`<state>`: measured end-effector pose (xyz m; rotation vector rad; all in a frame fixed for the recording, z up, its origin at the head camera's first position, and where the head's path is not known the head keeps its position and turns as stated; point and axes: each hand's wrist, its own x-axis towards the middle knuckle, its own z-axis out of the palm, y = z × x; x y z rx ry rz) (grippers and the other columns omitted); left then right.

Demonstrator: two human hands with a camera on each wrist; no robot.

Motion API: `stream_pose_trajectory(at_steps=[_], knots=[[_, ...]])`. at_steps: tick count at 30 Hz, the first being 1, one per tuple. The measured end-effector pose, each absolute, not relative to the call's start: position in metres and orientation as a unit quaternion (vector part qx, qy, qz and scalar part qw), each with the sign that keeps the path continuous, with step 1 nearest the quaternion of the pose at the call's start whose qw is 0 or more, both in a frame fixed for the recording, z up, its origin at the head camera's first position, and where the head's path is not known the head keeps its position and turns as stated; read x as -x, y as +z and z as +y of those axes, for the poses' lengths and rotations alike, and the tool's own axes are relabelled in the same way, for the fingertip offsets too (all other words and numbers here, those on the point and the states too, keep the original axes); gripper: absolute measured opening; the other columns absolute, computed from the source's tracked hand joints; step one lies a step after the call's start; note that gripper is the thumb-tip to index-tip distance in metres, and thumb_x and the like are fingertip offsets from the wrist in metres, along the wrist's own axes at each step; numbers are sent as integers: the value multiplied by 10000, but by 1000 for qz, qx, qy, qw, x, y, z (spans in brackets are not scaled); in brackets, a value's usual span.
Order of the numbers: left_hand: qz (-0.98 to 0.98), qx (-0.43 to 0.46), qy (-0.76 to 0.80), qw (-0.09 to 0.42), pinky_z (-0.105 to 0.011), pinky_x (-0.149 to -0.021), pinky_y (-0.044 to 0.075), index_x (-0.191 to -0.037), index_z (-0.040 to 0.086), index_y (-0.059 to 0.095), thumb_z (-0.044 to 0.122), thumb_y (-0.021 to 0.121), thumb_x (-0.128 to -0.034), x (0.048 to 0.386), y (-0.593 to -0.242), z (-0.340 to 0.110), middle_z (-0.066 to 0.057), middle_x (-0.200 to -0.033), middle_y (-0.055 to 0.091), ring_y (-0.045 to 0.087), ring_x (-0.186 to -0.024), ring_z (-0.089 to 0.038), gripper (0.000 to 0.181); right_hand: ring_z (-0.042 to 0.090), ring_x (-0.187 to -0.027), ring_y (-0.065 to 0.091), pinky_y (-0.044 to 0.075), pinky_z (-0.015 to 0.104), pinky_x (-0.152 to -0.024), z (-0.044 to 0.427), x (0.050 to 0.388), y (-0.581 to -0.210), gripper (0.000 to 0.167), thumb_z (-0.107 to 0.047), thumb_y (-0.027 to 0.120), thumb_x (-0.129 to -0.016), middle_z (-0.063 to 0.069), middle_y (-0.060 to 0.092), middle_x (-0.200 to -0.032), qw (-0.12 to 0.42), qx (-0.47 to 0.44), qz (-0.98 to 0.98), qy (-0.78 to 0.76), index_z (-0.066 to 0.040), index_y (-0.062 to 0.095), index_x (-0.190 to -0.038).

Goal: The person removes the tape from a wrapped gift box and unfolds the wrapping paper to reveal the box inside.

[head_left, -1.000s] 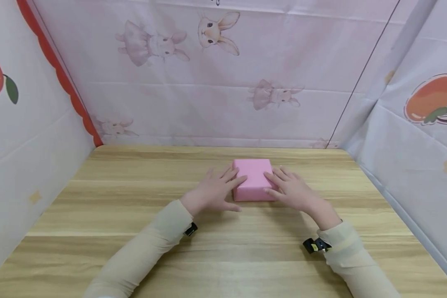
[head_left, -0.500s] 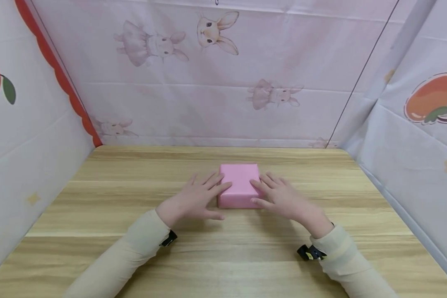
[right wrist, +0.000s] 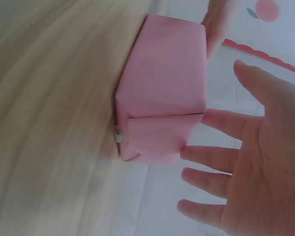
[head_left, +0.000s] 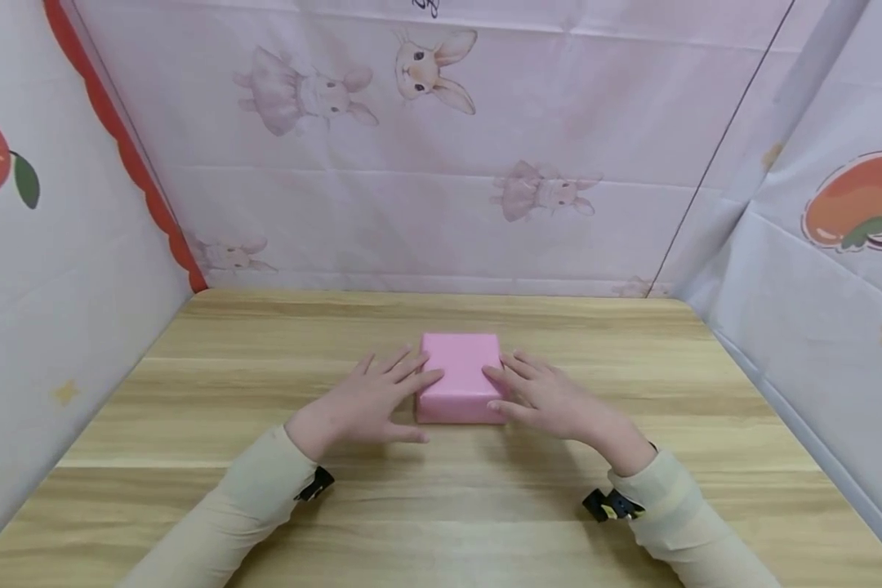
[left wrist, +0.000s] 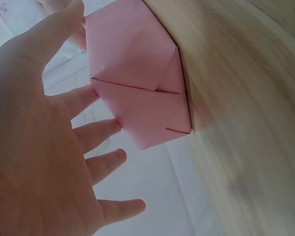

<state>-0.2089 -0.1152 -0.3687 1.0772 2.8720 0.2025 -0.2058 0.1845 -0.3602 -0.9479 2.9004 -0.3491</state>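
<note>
Pink box (head_left: pixel 459 365), low and squarish, wrapped in smooth paper; it lies flat on the wood-grain table (head_left: pixel 441 523), slightly right of centre and below the middle of the head frame. Top face plain and light pink, front face a shade deeper, edges softly rounded. Left hand (head_left: pixel 360 408) at the box's left edge: fingers straight and spread, not grasping; index fingertip over the top face, thumb stretched out in front of the box in the head view. Right hand (head_left: pixel 559 402) at the right edge: likewise extended, not clenched; index fingertip over the top, thumb tip overlapping the front face, contact there unclear. The wrist views add the folded ends, which the head view does not show. Left wrist: a slanting flap (left wrist: pixel 147 113) with a long crease and a short slit near the lower corner; index and middle fingertips meet the box's edge, ring and little fingers apart from it. Right wrist: a seam across the end and a small pale patch (right wrist: pixel 118 135) at the edge beside the table; again index and middle fingertips touch. The head view alone gives both light sleeves (head_left: pixel 698 531) and the rabbit-printed backdrop (head_left: pixel 412 212) across the upper frame.
</note>
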Motion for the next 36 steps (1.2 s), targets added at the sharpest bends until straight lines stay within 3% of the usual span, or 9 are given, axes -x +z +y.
stream_pose_trajectory(at_steps=[5,10,14,18,26,36], knots=[[927,-341,151,51,-615,-1194,130,-1537,316,281,689,523,-871,218,-374,-119,-10,-1638,176,135,-1521,-302,801,425,-1425,328,295,599,-1143,187,211,-358,624,-466,501,-985,211,344,-1549,53,304,936,-169,-160,364,-1512],[893,-297,332,61,-543,-1175,272,-1514,189,354,513,522,-961,233,-374,-119,-77,-1575,342,305,-1463,-319,662,402,-1403,380,335,571,-1132,191,223,-355,643,-397,535,-987,185,368,-1543,71,241,922,-293,-95,332,-1517],[876,-185,440,64,-518,-1047,453,-1467,177,430,549,458,-979,246,-374,-114,-123,-1453,504,498,-1316,-329,614,406,-1284,511,465,532,-1031,193,237,-360,598,-363,503,-1009,231,477,-1445,79,177,901,-389,-38,360,-1491],[853,-88,501,112,-445,-886,557,-1447,130,443,582,450,-969,254,-376,-109,-186,-1334,567,612,-1126,-344,657,356,-1125,617,556,436,-915,191,247,-371,585,-348,496,-1014,255,574,-1307,117,113,874,-458,6,380,-1465],[819,-50,530,212,-391,-907,559,-1533,53,254,439,496,-996,257,-391,-100,-222,-1411,498,608,-1138,-301,705,150,-819,655,592,351,-787,183,251,-390,580,-302,529,-1000,166,679,-1018,169,70,838,-514,26,383,-1456],[804,-56,546,229,-396,-926,557,-1522,37,280,357,515,-1002,254,-397,-93,-221,-1329,564,635,-1095,-258,654,121,-818,624,587,348,-815,179,250,-394,571,-285,495,-1018,131,653,-1015,184,51,825,-532,58,363,-1455]])
